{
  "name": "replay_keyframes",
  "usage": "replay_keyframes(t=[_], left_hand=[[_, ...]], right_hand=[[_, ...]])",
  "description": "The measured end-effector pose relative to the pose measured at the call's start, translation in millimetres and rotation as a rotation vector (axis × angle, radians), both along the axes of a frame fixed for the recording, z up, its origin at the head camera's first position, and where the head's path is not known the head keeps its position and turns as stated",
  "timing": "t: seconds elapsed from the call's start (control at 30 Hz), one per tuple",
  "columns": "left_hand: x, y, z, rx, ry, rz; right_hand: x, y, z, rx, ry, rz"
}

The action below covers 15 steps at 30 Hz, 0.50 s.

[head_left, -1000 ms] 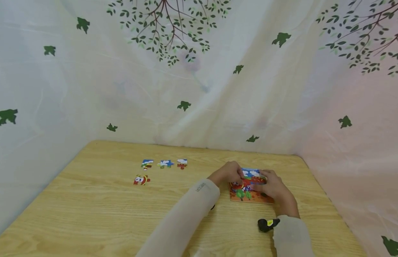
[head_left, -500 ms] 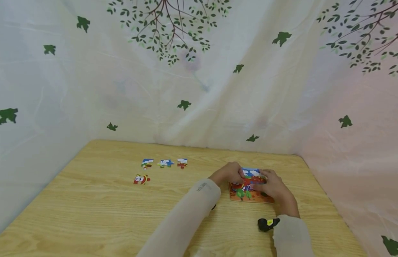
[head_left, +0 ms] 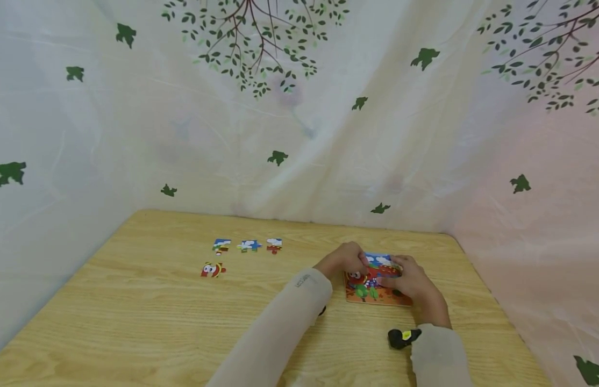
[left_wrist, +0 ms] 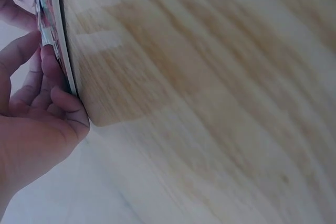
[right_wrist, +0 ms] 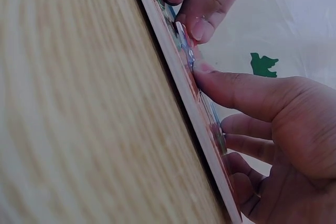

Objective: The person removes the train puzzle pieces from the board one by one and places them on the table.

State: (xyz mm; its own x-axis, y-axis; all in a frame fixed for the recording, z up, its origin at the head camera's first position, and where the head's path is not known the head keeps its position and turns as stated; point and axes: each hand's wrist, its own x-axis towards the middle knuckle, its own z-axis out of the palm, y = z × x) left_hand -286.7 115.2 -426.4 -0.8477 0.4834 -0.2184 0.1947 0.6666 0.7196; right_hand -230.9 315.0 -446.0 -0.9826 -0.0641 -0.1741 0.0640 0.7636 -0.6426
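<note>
Change over the last second is slight. Your left hand [head_left: 347, 259] has shifted a little at the left side of the board [head_left: 383, 299], and more of the printed face [head_left: 355, 277] now shows beside it. Your right hand [head_left: 415, 278] has held its place.

The board lies flat on the bench [head_left: 159, 317], right of centre. Your left hand appears to pinch a raised piece [right_wrist: 185, 40], tilted up off the board. Your right hand is spread, thumb pressed to the board's face, fingers towards its far right.

The loose pieces have not moved: three in a far row, left of the board, namely the left piece [head_left: 222, 245], middle piece [head_left: 249, 246] and right piece [head_left: 274, 245], plus a face piece [head_left: 212, 270] nearer you. Assessment: fitting is in progress, the raised piece not yet seated.

Writing: lettering [head_left: 305, 281] on your left sleeve [head_left: 299, 306], illegible; a yellow label [head_left: 407, 335] by your right wrist, text too small. No brand can be read.
</note>
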Motion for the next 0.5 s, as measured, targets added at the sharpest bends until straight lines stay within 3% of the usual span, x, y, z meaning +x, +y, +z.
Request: replay_keyframes(t=[0.33, 0.5], left_hand=[[2.7, 3.8, -0.1, 0.003, -0.016, 0.116], [-1.1, 6.9, -5.7, -0.008, -0.017, 0.132]], right_hand=[[0.6, 2.6, -1.0, -0.037, 0.000, 0.030], [3.1, 4.9, 0.1, -0.047, 0.033, 0.063]])
